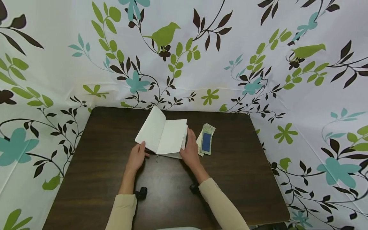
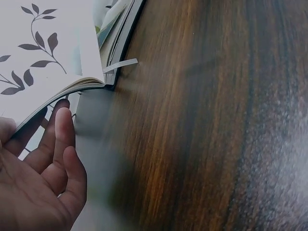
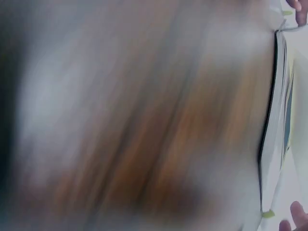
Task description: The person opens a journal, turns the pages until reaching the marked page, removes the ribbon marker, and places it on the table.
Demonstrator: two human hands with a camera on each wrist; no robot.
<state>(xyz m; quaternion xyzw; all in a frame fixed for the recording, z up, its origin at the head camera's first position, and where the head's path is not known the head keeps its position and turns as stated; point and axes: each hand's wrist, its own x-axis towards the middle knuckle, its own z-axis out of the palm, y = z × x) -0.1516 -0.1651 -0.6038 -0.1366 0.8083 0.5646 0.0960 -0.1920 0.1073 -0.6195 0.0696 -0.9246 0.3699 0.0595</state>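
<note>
A notebook [image 1: 172, 137] with blank white pages lies spread, its left side tilted up. My left hand [image 1: 136, 158] grips the lower left corner, thumb on the page and other fingers beneath. In the left wrist view, the left hand [image 2: 43, 168] holds the bent cover and pages from below. At the right edge, my right hand [image 1: 191, 153] holds the lifted pages between thumb and fingers. A ribbon bookmark [image 2: 120, 65] sticks out at the spine. The right wrist view catches the notebook's dark cover edge [image 3: 267, 125] and right fingertips [image 3: 298, 216]; much of it is blurred.
Overlapping pale green paper slips [image 1: 207, 131], one with a dark blue rectangle, lie just right of the right hand. The dark brown wooden table [image 1: 100, 153] stands against a white cloth [image 1: 184, 89] printed with leaves and birds. Dark wrist cameras [image 1: 141, 193] sit on both wrists.
</note>
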